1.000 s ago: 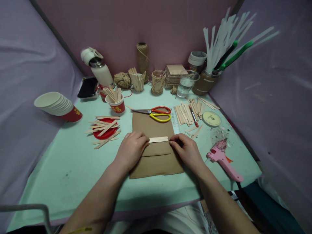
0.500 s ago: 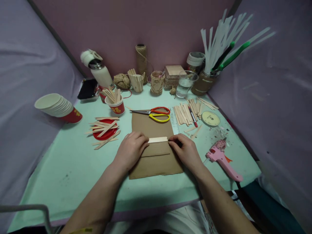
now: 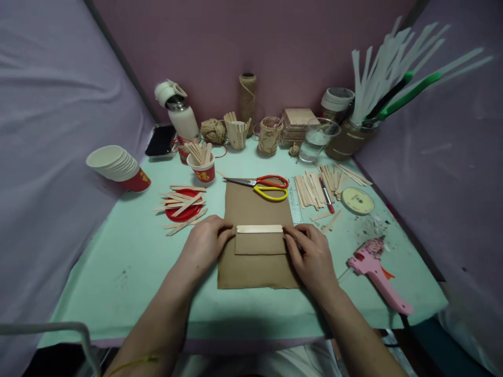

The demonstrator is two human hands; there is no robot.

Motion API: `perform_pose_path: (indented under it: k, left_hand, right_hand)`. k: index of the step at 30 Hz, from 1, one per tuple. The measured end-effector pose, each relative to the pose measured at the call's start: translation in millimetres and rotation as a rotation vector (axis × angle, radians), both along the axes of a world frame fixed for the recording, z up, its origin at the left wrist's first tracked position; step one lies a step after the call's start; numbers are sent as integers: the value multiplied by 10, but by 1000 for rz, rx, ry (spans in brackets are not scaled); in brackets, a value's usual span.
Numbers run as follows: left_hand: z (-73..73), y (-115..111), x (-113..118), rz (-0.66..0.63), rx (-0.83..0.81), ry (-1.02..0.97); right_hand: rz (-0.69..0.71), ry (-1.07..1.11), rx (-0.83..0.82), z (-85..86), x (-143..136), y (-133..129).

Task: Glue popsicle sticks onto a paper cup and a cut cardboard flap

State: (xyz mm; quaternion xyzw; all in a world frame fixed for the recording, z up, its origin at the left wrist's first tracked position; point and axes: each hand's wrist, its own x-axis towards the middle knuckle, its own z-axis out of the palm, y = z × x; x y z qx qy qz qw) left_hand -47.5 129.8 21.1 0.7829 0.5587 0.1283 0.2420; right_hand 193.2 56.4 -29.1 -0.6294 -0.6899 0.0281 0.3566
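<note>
A pale wooden stick [image 3: 260,229] lies along the top edge of a small cardboard piece [image 3: 260,244], which rests on a larger cardboard sheet [image 3: 257,275]. At the stick's left end my left hand [image 3: 206,241] has its thumb and fingers pressed together at the corner of the small piece. My right hand [image 3: 312,254] pinches at the right end of the stick and the right side of the small piece. Scissors [image 3: 271,187] with red and yellow handles lie across the top of the large sheet.
A pink glue gun [image 3: 379,275] lies to the right, near a round yellow lid [image 3: 357,201]. Loose sticks [image 3: 310,190] and a marker [image 3: 327,196] are behind my right hand. A red plate [image 3: 184,206] with sticks is at left; cups and jars line the back.
The view has shifted, so things sit farther right. My hands have moved slightly apart towards the ends of the stick, and more of the stick and small cardboard piece shows.
</note>
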Motion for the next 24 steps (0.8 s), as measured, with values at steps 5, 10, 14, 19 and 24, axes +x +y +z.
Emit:
perform_pose_path:
  k: [5, 10, 14, 19, 24]
  left_hand:
    - [-46, -119, 131, 10, 221, -60]
    - [-213, -365, 242, -198, 491, -23]
    - [-311, -505, 297, -265, 540, 72]
    - [-343, -508, 294, -294, 532, 138]
    - [-339, -501, 287, -329, 527, 226]
  right_hand:
    - [26, -34, 15, 1, -2, -6]
    - [54, -92, 52, 23, -22, -22]
    - [70, -133, 67, 41, -45, -24]
    - [89, -160, 54, 65, -57, -32]
    - [101, -177, 25, 75, -59, -28]
